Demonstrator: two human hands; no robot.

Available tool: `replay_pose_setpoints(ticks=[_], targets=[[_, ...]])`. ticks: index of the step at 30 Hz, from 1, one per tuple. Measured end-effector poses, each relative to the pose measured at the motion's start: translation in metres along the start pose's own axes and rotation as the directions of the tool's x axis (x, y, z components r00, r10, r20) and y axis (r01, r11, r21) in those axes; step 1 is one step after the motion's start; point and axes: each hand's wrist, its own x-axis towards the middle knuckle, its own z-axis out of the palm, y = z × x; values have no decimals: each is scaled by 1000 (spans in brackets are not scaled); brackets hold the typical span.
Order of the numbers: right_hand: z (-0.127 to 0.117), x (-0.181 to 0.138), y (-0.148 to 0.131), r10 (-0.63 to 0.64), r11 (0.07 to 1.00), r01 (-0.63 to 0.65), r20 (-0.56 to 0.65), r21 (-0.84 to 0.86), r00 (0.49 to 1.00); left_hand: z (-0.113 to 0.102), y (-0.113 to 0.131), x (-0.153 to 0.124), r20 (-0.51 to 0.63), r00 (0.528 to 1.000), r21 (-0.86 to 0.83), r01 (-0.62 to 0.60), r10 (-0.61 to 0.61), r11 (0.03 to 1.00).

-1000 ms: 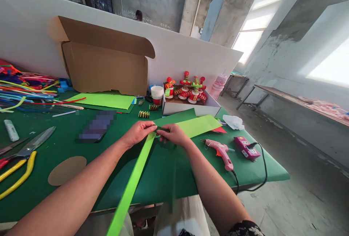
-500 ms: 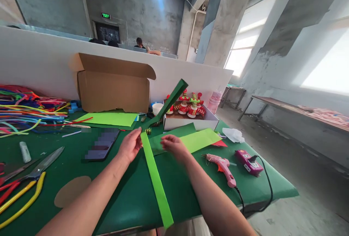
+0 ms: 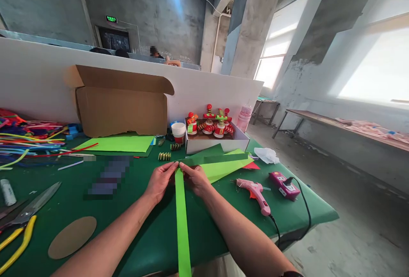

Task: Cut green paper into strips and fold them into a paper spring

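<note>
My left hand (image 3: 160,180) and my right hand (image 3: 197,179) meet at the joined ends of two paper strips, thumbs and fingertips pinched together there. A light green paper strip (image 3: 182,226) runs from the pinch down toward me, past the table's front edge. The dark green paper strip (image 3: 226,157) stretches to the right from the same spot, above other paper. How the ends overlap is hidden under my fingers. Just beyond my left hand sits a folded zigzag paper spring (image 3: 164,156). Light green paper (image 3: 223,169) lies behind my right hand.
On the right are a pink glue gun (image 3: 254,191) and a purple power box (image 3: 285,185) with a cord. Scissors (image 3: 32,213) and a cardboard oval (image 3: 73,236) lie left. A white box (image 3: 220,144) of red figures, paper cups (image 3: 178,131) and a cardboard box (image 3: 123,111) stand behind.
My right hand has come in and now pinches the strips beside my left. The dark green strip has swung from pointing up and away to lying rightward. The view has shifted slightly.
</note>
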Motion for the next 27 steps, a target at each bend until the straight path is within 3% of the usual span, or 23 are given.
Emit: replay_pose_setpoints(ticks=[4,11,18,24,27], targets=[[-1,1,4,-27,999,25,-35,-34,999,-2,-2,1,10,1000,28,5,-5,1000],[1,4,4,-249,954,242,-17,-180,968,-14,1,8,9,999,75,-48,47,996],[-2,-2,-1,-115,968,105,-30,-228,993,-15,2,8,39,999,92,-35,32,995],[-3,0,0,-98,967,97,6,-234,995,-14,2,8,35,999,96,-28,25,995],[-3,1,2,-2,972,2,0,-237,1000,-15,1,11,5,999,99,-52,52,994]])
